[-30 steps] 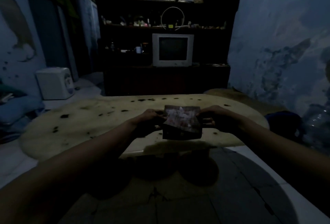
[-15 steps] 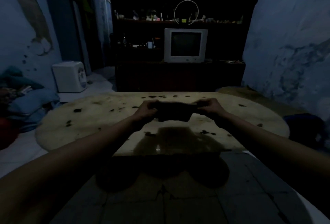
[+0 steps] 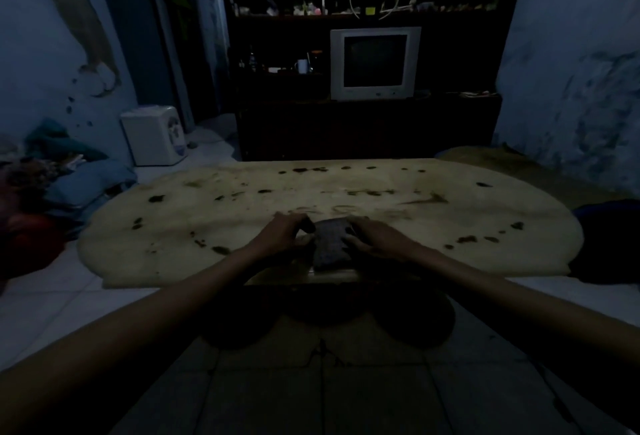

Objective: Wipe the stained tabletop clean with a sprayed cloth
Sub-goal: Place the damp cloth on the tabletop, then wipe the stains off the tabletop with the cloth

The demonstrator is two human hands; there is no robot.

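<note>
Fingers: left hand (image 3: 282, 235) and right hand (image 3: 375, 238) curled, gripping cloth (image 3: 330, 240) edges.
Cloth: dark, speckled, folded, lying on desk (image 3: 207, 226).
Desk: pale, dark-stained.

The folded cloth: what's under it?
The cloth lies on the stained tabletop near its front edge, left hand and right hand gripping its sides. Any stains beneath are covered.
</note>
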